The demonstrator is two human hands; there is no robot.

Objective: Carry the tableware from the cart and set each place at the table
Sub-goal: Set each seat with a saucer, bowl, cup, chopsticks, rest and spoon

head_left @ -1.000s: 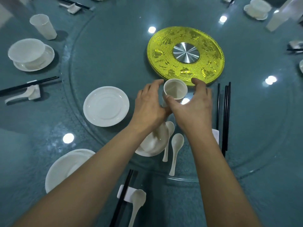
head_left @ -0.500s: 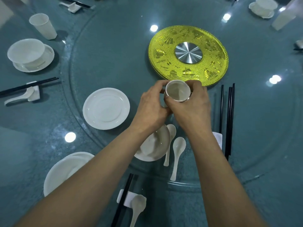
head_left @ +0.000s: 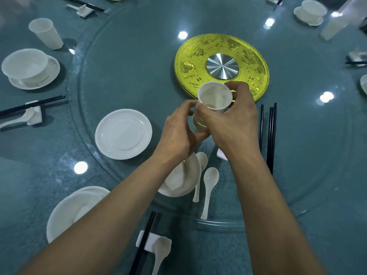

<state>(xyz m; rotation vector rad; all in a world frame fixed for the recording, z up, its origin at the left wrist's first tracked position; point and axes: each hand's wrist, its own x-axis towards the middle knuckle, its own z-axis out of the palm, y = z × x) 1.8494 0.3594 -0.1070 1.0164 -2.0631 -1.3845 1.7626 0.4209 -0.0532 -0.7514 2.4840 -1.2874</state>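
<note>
Both hands meet over the glass turntable (head_left: 111, 76) around a small stack of white cups. My right hand (head_left: 232, 124) grips the top cup (head_left: 215, 97), which is tilted and pulled partly up out of the stack. My left hand (head_left: 178, 132) holds the lower cups (head_left: 199, 122) from the left. Below my wrists lie a white bowl (head_left: 182, 179) and two white spoons (head_left: 208, 187). A white plate (head_left: 123, 133) sits to the left on the turntable. Black chopsticks (head_left: 271, 135) lie to the right.
A gold disc (head_left: 252, 56) with a steel hub marks the table's centre. Set places ring the table: bowl on saucer (head_left: 27, 68) and cup (head_left: 46, 33) at left, chopsticks on a rest (head_left: 33, 108), a near plate (head_left: 75, 207), and a rest with spoon (head_left: 156, 245).
The hands closed in on the cups and lifted them. The top cup has tipped and come up out of the stack in my right hand.
</note>
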